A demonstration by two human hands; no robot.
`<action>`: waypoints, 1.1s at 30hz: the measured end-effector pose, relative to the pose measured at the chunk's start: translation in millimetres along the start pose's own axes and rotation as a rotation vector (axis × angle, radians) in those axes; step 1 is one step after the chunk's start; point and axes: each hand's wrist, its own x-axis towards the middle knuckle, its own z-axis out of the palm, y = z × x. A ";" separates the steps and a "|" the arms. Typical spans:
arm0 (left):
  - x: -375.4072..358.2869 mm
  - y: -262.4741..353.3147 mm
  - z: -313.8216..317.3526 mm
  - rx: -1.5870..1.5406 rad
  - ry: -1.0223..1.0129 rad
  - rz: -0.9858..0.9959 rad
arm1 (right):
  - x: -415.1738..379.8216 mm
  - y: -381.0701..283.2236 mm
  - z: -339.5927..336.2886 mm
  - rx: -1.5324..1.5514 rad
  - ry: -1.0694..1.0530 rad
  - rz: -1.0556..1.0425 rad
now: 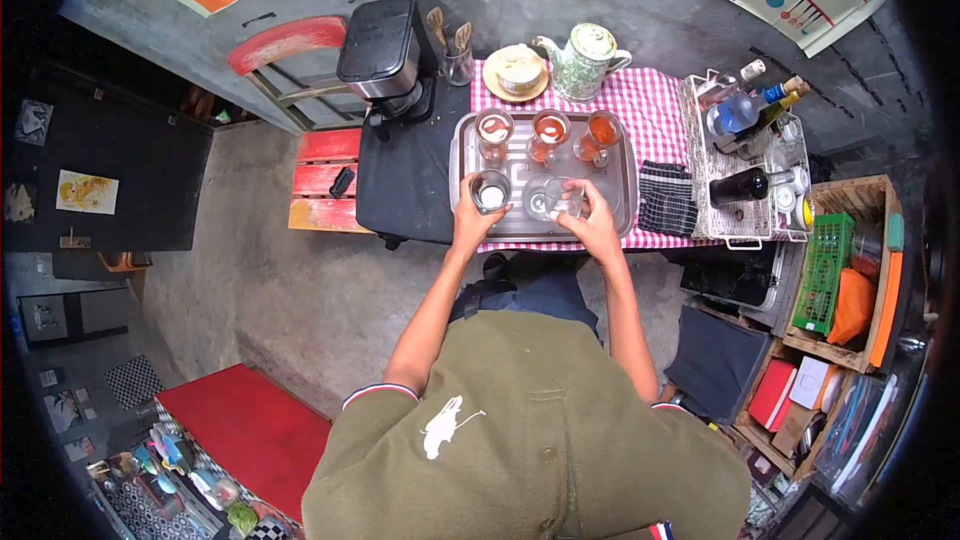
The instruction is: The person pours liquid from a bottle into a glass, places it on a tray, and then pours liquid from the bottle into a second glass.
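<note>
My left hand (472, 217) is closed round a clear drinking glass (491, 192) with something white in its bottom. On the other side, my right hand (594, 226) grips a clear, empty-looking glass (566, 202), which is tilted. Both are over the near half of a metal serving tray (629, 165). Behind them on the tray stands a row of glass mugs: a left mug (494, 130), a middle mug (548, 132) and a right mug (600, 132). Each holds a reddish-amber drink, with pale patches on top in the left and middle ones.
A green patterned teapot (582, 65) and a cup on a saucer (517, 73) stand behind the tray. To the left is a coffee maker (380, 50) beside a utensil holder (458, 67). A dark cloth (667, 197) and a white bottle basket (735, 225) lie to the right.
</note>
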 end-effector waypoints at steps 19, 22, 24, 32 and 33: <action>-2.3 7.0 5.8 -0.026 -0.041 -0.059 | -11.3 5.4 -3.1 -0.047 0.005 -0.030; -2.1 3.8 6.7 -0.032 -0.033 -0.041 | -13.8 4.9 -2.9 -0.020 0.011 -0.024; -2.9 2.3 7.2 -0.019 -0.029 -0.045 | -14.9 7.4 -3.4 -0.014 0.014 -0.019; -18.7 0.5 -0.4 0.132 -0.009 0.066 | -19.4 9.8 -7.0 -0.025 0.036 0.000; -25.7 1.1 -6.1 0.113 -0.019 0.022 | -19.7 7.2 -8.1 -0.044 0.026 0.006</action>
